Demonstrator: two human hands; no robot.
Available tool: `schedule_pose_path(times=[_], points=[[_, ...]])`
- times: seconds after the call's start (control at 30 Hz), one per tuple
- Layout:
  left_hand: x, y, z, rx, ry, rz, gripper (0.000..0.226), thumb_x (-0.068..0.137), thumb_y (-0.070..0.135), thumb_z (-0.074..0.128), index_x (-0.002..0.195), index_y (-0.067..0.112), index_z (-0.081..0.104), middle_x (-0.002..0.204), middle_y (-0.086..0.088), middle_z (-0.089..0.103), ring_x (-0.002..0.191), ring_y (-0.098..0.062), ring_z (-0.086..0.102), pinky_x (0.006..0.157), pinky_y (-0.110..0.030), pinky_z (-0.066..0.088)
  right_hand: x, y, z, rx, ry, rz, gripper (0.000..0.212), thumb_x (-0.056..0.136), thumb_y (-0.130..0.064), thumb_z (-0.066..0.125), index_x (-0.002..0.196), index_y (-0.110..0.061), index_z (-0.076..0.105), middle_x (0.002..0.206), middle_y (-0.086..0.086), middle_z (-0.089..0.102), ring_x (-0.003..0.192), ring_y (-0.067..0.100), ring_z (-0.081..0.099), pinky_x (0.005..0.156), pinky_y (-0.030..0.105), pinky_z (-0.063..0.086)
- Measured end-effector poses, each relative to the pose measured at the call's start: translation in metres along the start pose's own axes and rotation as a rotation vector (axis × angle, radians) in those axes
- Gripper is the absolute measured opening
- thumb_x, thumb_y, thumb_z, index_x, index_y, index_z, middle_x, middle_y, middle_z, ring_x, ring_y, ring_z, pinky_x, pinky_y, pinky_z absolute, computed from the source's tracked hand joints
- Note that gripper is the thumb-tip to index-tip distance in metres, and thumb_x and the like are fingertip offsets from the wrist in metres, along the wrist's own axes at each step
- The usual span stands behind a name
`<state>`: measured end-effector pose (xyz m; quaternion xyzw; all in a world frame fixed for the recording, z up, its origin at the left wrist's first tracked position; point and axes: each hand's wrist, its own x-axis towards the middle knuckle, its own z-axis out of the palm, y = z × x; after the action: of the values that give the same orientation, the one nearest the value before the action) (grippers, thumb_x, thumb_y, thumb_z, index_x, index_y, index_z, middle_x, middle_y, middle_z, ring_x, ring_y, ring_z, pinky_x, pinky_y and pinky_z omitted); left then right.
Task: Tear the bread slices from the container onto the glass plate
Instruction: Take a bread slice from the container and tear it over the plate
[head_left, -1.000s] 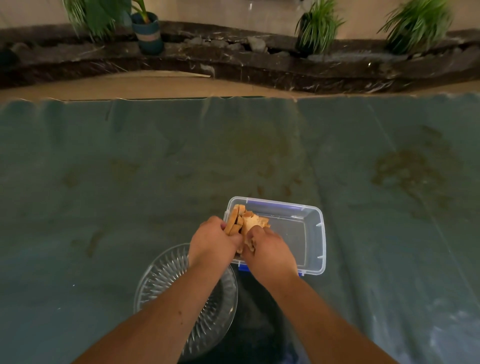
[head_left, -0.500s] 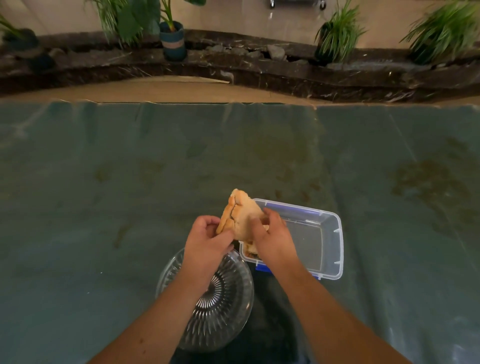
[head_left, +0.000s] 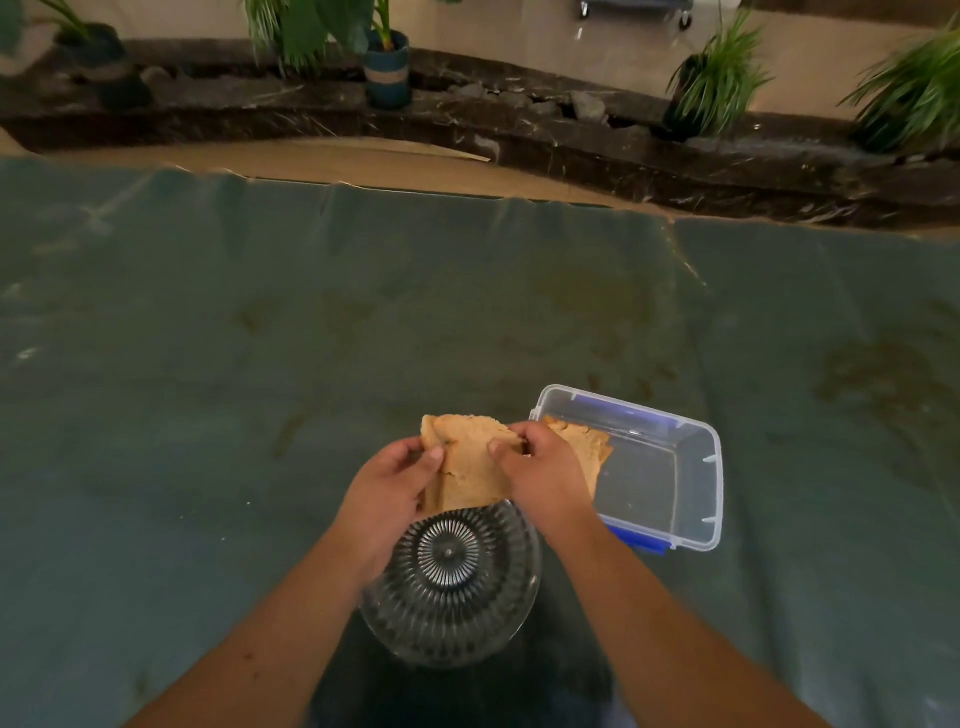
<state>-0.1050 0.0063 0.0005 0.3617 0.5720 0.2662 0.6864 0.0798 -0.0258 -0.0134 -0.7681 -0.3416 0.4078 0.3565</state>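
Observation:
Both hands hold a tan bread slice (head_left: 470, 467) in the air, just above the far edge of the ribbed glass plate (head_left: 452, 587). My left hand (head_left: 387, 493) grips its left side and my right hand (head_left: 540, 473) pinches its top right. A further piece of bread (head_left: 589, 447) shows behind my right hand, over the left end of the clear plastic container (head_left: 696, 467); whether it rests in the container or is held I cannot tell. The rest of the container shows only a bare floor. Nothing lies on the visible part of the plate.
A stained teal cloth (head_left: 208, 389) covers the table. Beyond its far edge runs a dark marble ledge (head_left: 571, 140) with potted plants (head_left: 387, 67). A blue clip (head_left: 641, 543) sits on the container's near side.
The hands lifted the bread out of the container and carried it left, over the plate's far edge. The slice now lies flatter between both hands. The camera view also shifted.

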Motion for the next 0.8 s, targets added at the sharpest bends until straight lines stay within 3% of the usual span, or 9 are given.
schedule_pose_path(times=[0.07,0.17,0.23,0.37,0.5,0.67,0.8], points=[[-0.001,-0.008,-0.011,-0.004,0.013,-0.016,0.018,0.103,0.022,0.064,0.117,0.014,0.072,0.108,-0.008,0.081,0.098,-0.026,0.078,0.079,-0.040,0.065,-0.009,0.000,0.005,-0.016,0.004,-0.008,0.006,0.090,-0.038,0.071,0.090,-0.034,0.067,0.075,-0.030,0.066,0.063,-0.009,0.061,0.044,0.008,0.040],[0.001,-0.025,-0.029,0.058,0.123,-0.015,0.011,0.102,0.022,0.067,0.111,0.019,0.071,0.103,-0.007,0.081,0.093,-0.027,0.079,0.084,-0.048,0.064,-0.023,0.007,0.008,-0.001,0.017,0.025,0.010,0.092,-0.032,0.071,0.086,-0.036,0.065,0.073,-0.020,0.068,0.063,-0.011,0.060,0.042,0.009,0.043],[0.006,-0.039,-0.043,0.145,0.195,-0.015,0.013,0.101,0.024,0.068,0.113,0.021,0.069,0.106,-0.008,0.078,0.095,-0.030,0.077,0.087,-0.053,0.062,-0.031,0.016,0.009,0.037,0.016,0.052,0.015,0.093,-0.026,0.072,0.085,-0.037,0.065,0.074,-0.012,0.067,0.062,-0.007,0.063,0.046,0.016,0.053],[0.014,-0.065,-0.064,0.415,0.266,0.003,0.029,0.100,0.033,0.067,0.124,0.017,0.067,0.108,0.000,0.073,0.094,-0.018,0.069,0.070,-0.033,0.053,-0.043,0.036,0.010,0.002,0.016,0.104,0.017,0.095,-0.025,0.070,0.087,-0.038,0.061,0.087,-0.009,0.065,0.070,0.013,0.069,0.052,0.029,0.062],[0.023,-0.084,-0.071,0.593,0.261,-0.015,0.034,0.100,0.036,0.065,0.128,0.016,0.067,0.112,-0.002,0.072,0.100,-0.023,0.067,0.079,-0.038,0.050,-0.049,0.057,0.016,-0.056,0.009,0.163,0.021,0.097,-0.024,0.067,0.088,-0.040,0.058,0.091,-0.010,0.065,0.079,0.015,0.068,0.062,0.034,0.064],[0.032,-0.094,-0.067,0.671,0.244,-0.007,0.035,0.100,0.038,0.064,0.129,0.019,0.067,0.109,0.002,0.069,0.099,-0.022,0.065,0.082,-0.039,0.048,-0.050,0.071,0.026,-0.110,0.001,0.178,0.015,0.099,-0.025,0.063,0.097,-0.039,0.058,0.093,-0.014,0.064,0.083,0.006,0.062,0.061,0.017,0.047],[0.038,-0.094,-0.062,0.670,0.247,0.022,0.033,0.100,0.037,0.064,0.128,0.021,0.067,0.103,0.008,0.067,0.093,-0.015,0.063,0.077,-0.037,0.048,-0.041,0.072,0.032,-0.064,0.010,0.196,0.009,0.100,-0.025,0.062,0.105,-0.032,0.061,0.093,-0.012,0.064,0.083,0.005,0.062,0.057,0.013,0.042]])
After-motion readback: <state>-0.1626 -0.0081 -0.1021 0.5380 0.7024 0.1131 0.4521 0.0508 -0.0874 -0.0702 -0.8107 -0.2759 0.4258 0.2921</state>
